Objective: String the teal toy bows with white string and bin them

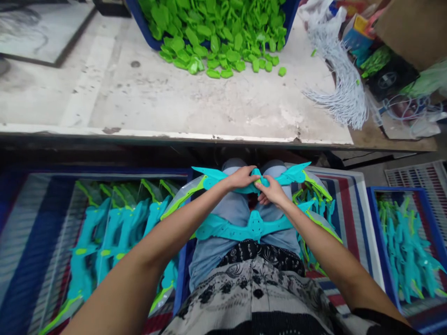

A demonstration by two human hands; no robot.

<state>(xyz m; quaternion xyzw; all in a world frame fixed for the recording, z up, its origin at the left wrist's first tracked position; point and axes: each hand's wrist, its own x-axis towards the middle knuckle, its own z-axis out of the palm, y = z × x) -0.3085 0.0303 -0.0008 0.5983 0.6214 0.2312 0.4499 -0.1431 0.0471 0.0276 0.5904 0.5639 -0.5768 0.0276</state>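
Observation:
Over my lap, both hands meet at the middle of a turquoise wing-shaped plastic part (291,176) with lime-green arms and clear film at its ends. My left hand (243,178) is closed around its centre from the left. From the right, my right hand (273,190) grips the same centre, its thumb at a small lime-green plastic piece (258,182) seated there; its other fingers are curled. Nearer my body, a second turquoise wing-shaped part (256,225) lies across my thighs, its centre bare of green and showing small holes.
A blue bin (148,35) of small green pieces sits on the worktable (167,104), with some spilled in front. White strings (344,95) hang at the right. Turquoise parts stand in a row (118,232) to my left; more fill a blue crate (407,246) at far right.

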